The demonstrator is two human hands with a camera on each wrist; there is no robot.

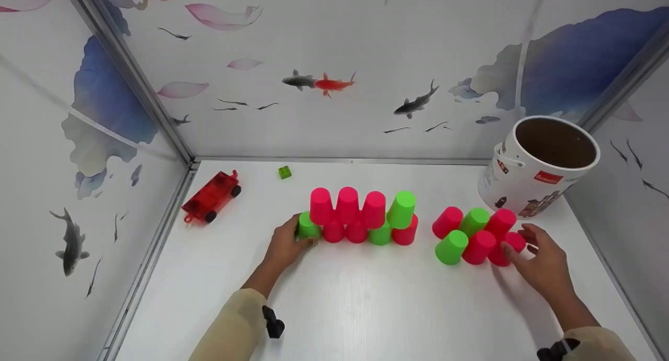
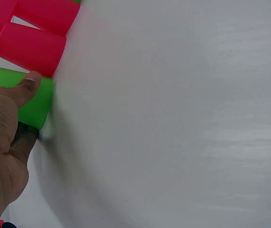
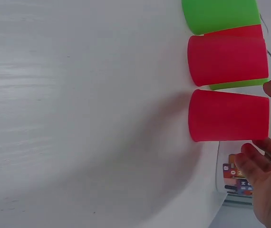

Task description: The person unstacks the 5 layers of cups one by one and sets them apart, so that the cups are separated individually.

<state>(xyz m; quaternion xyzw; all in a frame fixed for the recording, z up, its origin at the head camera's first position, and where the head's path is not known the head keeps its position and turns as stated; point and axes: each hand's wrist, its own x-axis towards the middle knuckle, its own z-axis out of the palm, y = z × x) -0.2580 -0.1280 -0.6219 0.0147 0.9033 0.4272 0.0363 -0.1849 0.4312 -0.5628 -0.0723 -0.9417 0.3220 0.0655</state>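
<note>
My left hand (image 1: 286, 241) grips a green cup (image 1: 309, 226) at the left end of a row of upside-down cups, thumb in front and fingers at its far side. On this row of pink and green cups stands a second layer, three pink cups (image 1: 347, 205) and a green cup (image 1: 402, 209) at the right. To the right is a group of loose upside-down cups. At its right end my right hand (image 1: 543, 261) has thumb and fingers spread about a pink cup (image 1: 515, 241). Another pink cup (image 3: 228, 116) stands just in front, by the thumb.
A white bucket (image 1: 502, 186) stands at the back right, behind the loose cups. At the back left are a red toy cart (image 1: 213, 196) with black wheels and a small green block (image 1: 285, 172). Patterned walls enclose the white table (image 1: 366, 303) at the back and sides.
</note>
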